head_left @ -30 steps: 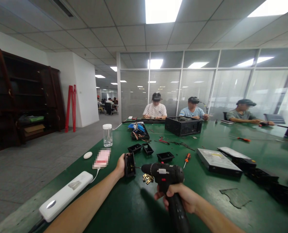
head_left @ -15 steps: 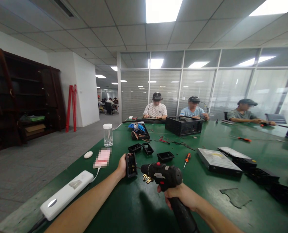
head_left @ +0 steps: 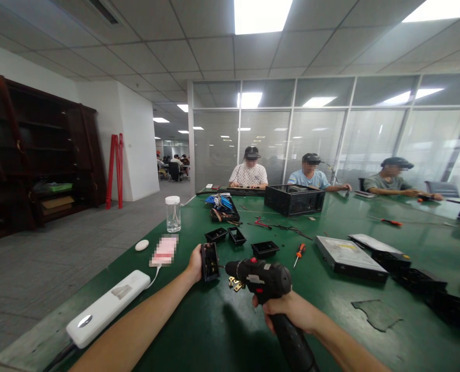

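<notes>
Black pistol-shaped plastic drill [head_left: 260, 278]: its grip wrapped by the right hand's [head_left: 286, 310] bent fingers; barrel nearly level, nose pointing left.
Black rectangular open plastic housing [head_left: 210, 262]: just left of the nose, left hand [head_left: 194, 263] nearer, fingers holding its left side; long axis near upright, opening roughly toward the wearer.
Small gold-coloured metal pieces [head_left: 235, 284]: below the nose, on the green tabletop [head_left: 191, 330].
Thin dark bit [head_left: 222, 266]: aimed at the housing; contact, cannot tell.

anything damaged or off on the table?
Right of the power drill, an irregular patch with a jagged dark outline breaks up the otherwise smooth green tabletop. Can't tell whether it's surface damage or a thin fragment.
</notes>
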`<state>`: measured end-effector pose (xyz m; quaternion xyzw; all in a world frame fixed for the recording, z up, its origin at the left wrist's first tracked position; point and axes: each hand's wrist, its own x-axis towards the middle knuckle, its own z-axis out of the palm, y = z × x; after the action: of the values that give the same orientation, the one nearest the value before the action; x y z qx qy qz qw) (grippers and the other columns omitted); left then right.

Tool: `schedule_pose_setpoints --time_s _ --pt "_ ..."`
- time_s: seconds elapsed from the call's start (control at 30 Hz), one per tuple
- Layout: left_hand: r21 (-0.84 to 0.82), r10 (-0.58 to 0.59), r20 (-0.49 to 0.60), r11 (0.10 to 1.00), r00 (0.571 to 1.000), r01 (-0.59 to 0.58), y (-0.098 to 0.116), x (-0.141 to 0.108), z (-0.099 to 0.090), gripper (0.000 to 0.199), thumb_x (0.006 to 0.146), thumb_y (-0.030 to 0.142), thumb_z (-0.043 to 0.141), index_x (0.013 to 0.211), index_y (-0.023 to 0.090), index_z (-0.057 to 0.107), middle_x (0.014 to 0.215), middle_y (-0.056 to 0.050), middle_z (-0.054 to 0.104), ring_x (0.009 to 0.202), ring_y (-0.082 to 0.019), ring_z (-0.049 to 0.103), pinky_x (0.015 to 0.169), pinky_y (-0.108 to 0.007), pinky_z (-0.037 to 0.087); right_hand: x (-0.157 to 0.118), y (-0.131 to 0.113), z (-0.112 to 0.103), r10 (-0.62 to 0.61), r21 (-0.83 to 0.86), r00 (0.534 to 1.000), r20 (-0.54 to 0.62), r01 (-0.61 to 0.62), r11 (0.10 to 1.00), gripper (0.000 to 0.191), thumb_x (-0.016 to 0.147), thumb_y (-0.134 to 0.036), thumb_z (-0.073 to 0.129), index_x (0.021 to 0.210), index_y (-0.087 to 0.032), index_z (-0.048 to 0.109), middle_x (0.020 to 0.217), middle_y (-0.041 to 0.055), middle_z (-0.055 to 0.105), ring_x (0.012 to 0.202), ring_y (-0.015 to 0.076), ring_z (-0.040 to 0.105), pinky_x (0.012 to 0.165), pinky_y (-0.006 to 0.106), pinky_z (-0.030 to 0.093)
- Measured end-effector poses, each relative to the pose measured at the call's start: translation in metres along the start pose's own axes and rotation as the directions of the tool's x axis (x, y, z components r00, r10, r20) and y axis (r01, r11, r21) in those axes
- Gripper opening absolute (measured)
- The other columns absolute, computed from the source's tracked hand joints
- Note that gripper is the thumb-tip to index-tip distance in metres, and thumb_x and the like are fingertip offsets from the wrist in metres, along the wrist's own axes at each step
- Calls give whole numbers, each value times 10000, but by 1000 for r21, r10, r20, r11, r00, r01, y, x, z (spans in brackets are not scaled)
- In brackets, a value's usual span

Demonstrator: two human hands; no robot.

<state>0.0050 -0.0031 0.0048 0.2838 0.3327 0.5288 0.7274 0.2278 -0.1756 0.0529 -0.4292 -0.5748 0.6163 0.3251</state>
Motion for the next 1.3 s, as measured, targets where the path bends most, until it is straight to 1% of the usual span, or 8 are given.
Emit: schedule_pose_setpoints --time_s 0.23,0.5,0.77,0.93,1.17,1.3 --pt "40 -6 33 999 999 5 0 1 -2 322 738 379 370 680 130 565 536 -55 575 505 -189 568 466 -288 434 0 1 2 4 -17 999 37 -4 1000 291 584 -179 470 864 -134 539 467 -30 546 420 101 491 433 200 371" --pt "48 0 49 999 999 -2 -1 4 -5 312 731 384 382 676 132 557 536 -57 576 495 -192 567 471 -301 439 -3 -2 4 -18 -31 1000 3 18 999 258 584 -170 478 828 -133 553 453 -32 530 415 103 493 416 193 361" --pt "52 -8 20 999 1000 7 -1 4 -4 362 746 428 350 707 133 558 537 -58 578 490 -200 569 469 -322 445 -6 -6 7 -27 -34 1000 -1 26 999 263 585 -192 498 834 -120 541 468 -28 520 439 106 497 442 203 378" --pt "58 -21 11 998 1000 20 0 3 -3 385 753 443 334 723 135 563 518 -60 569 500 -214 573 475 -340 447 -7 -8 7 -30 -52 1000 -2 29 998 266 593 -210 494 840 -123 540 460 -27 521 422 105 491 430 202 372" --pt "35 -23 15 999 1000 22 1 0 -1 344 755 403 342 707 139 557 511 -49 558 505 -207 572 468 -320 441 -4 -5 5 -26 -44 1000 9 27 999 257 601 -198 491 841 -122 540 461 -30 518 431 106 499 433 198 375" --pt "35 -23 3 999 1000 22 1 0 -1 360 754 419 337 699 140 557 514 -55 560 504 -207 570 464 -313 436 -4 -3 4 -25 -42 1000 10 26 999 259 597 -192 492 843 -128 541 469 -30 524 435 108 502 438 204 388"
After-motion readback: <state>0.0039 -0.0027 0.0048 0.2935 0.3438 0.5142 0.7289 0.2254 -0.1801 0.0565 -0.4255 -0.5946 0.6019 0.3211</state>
